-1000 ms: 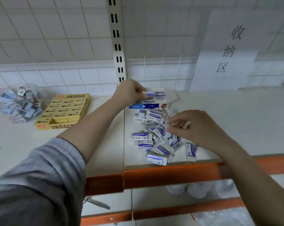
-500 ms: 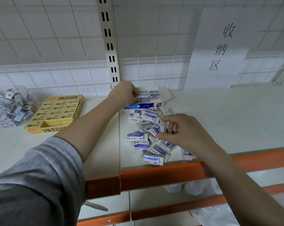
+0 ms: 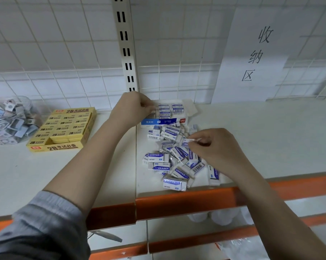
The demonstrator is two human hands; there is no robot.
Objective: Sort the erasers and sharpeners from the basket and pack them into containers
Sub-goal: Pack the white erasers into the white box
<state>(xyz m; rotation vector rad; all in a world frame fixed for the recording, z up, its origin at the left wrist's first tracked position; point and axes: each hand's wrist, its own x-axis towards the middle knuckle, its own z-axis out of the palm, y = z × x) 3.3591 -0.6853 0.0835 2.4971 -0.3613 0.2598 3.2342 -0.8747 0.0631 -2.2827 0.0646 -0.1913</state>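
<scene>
Erasers, white blocks in blue-and-white paper sleeves [image 3: 169,162], lie heaped near the front edge of the white shelf [image 3: 270,139]. The right hand [image 3: 216,147] pinches one eraser [image 3: 189,141] above the heap. The left hand [image 3: 134,107], fingers curled, grips the left wall of the white-and-blue cardboard eraser box [image 3: 164,121] toward the back edge.

Erasers [image 3: 160,167]: white with blue-and-white sleeves. Eraser box [image 3: 163,121]: white, blue band. Second box [image 3: 63,128]: yellow, black lettering. Shelf [image 3: 270,139]: white, orange front edge. Sleeve [image 3: 46,228]: grey.
</scene>
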